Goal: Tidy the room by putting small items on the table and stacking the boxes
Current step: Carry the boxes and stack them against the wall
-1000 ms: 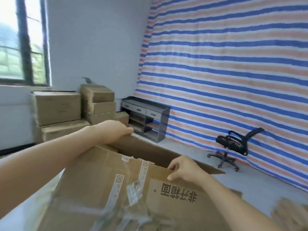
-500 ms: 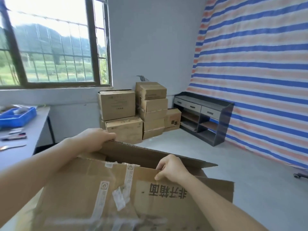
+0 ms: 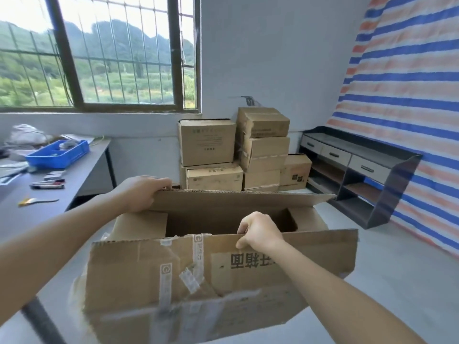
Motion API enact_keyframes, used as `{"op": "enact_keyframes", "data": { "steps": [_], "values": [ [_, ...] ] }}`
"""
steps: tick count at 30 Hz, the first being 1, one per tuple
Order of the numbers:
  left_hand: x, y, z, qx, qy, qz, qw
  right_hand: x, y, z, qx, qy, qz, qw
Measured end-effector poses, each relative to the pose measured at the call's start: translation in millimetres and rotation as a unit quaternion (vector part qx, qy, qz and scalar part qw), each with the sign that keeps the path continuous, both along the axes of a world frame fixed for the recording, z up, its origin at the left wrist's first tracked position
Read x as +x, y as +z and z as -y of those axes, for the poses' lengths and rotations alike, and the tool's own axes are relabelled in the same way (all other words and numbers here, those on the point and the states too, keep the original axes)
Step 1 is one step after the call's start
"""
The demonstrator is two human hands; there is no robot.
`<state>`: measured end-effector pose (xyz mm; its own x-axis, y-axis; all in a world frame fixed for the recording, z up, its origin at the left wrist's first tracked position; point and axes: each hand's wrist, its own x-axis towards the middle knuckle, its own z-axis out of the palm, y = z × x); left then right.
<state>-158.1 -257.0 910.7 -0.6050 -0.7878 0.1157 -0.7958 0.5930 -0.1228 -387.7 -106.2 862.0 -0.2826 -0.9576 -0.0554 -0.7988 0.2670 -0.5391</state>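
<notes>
I carry a large open cardboard box [image 3: 154, 274] with torn tape and black printed characters on its near flap. My left hand [image 3: 142, 192] grips the edge of the far flap at its left end. My right hand [image 3: 258, 232] pinches the top edge of the near flap. The box's inside looks dark and nothing shows in it. Ahead, against the grey wall, stands a stack of several closed cardboard boxes [image 3: 238, 150]. A grey table [image 3: 82, 167] is at the left, with small items on it.
On the table lie a blue tray [image 3: 58, 152], a crumpled bag [image 3: 26, 136], markers [image 3: 47, 183] and a small brush [image 3: 37, 201]. A dark shelf unit with drawers [image 3: 360, 165] stands along the striped tarp wall at the right. Bare grey floor lies between me and the stack.
My view has swung left: the office chair has left the frame, and the window and table have come in. The box stack now sits ahead and closer. Both hands keep their hold.
</notes>
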Motion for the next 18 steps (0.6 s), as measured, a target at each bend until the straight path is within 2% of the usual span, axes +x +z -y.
{"op": "enact_keyframes", "data": {
  "steps": [6, 10, 18],
  "values": [
    [-28.8, -9.3, 94.1, -0.016, -0.001, -0.012, 1.000, -24.4, -10.3, 98.6, -0.006, -0.015, -0.011, 1.000],
    [-62.7, -7.1, 171.1, -0.024, -0.031, 0.017, 0.999, -51.3, -13.2, 171.1, 0.019, -0.047, 0.005, 0.999],
    [-96.8, -39.8, 298.5, 0.029, -0.056, 0.039, 0.997, -78.4, -47.7, 285.5, 0.071, -0.070, 0.010, 0.995]
  ]
}}
